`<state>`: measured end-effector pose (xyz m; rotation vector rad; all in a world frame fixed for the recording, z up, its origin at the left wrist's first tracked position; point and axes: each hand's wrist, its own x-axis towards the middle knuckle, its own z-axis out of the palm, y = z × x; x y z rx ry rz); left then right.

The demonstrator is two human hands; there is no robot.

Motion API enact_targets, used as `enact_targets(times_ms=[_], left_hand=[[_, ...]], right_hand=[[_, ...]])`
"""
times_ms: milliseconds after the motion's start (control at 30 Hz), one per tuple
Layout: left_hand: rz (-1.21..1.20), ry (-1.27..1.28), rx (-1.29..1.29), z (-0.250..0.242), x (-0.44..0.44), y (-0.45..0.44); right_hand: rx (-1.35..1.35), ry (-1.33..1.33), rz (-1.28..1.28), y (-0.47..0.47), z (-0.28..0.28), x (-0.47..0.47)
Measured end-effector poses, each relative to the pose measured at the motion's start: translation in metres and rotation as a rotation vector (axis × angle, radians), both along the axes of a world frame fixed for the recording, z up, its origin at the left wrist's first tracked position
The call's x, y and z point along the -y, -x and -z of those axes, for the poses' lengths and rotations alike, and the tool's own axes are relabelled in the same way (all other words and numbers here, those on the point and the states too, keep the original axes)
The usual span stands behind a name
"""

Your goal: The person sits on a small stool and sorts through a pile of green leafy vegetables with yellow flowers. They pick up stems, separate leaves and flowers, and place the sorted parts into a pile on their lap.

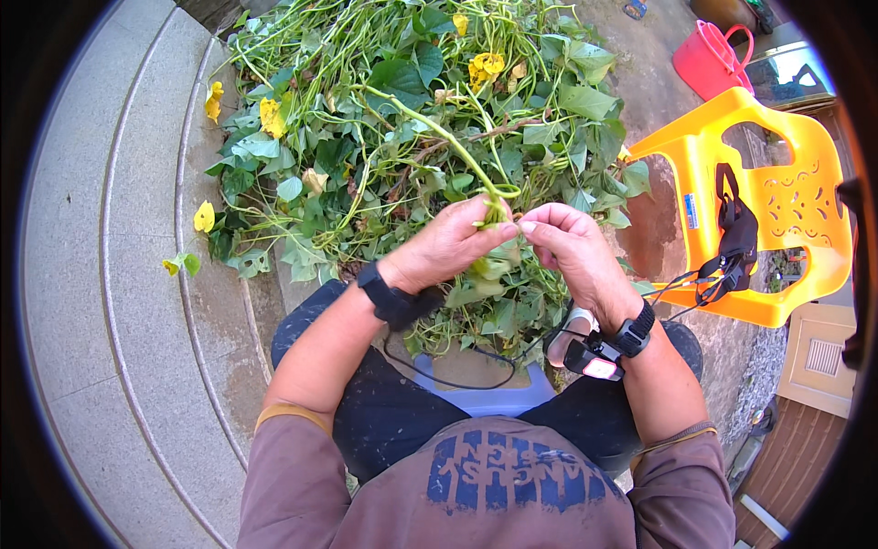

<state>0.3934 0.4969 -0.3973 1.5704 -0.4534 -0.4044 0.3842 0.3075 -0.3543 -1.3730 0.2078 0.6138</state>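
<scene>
My left hand [470, 230] grips a small bunch of green leafy-vine stems [492, 209]. One thicker pale stem [439, 130] runs from this fist up and left over the heap, and a thin stem loops beside the knuckles. Close against the left thumb, the thumb and forefinger of my right hand [566, 237] pinch at the edge of the bunch; the exact bit between them is hidden. Blurred leaves [490, 271] hang below the hands. Beyond and beneath lies a large heap of cut vines [329, 158], probably sweet potato, with some yellowed leaves.
Curved stone steps [137, 288] rise on the left. To the right lies a yellow plastic chair [789, 178] with a black strap [737, 240] on it. Behind it is a red bucket [710, 62]. Black cables [466, 386] cross above a blue-grey plastic stool [480, 398] between my knees.
</scene>
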Motion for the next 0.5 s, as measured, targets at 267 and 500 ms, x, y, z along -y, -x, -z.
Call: enact_targets(times_ms=[267,500], left_hand=[[-0.289,-0.577,0.394,-0.001,-0.042,-0.040],[-0.096,0.575,-0.380,-0.009,0.015,-0.011]], right_hand=[[0.034,0.097,-0.130,0.008,-0.011,0.007],[-0.082,-0.005,-0.165,0.009,-0.017,0.008]])
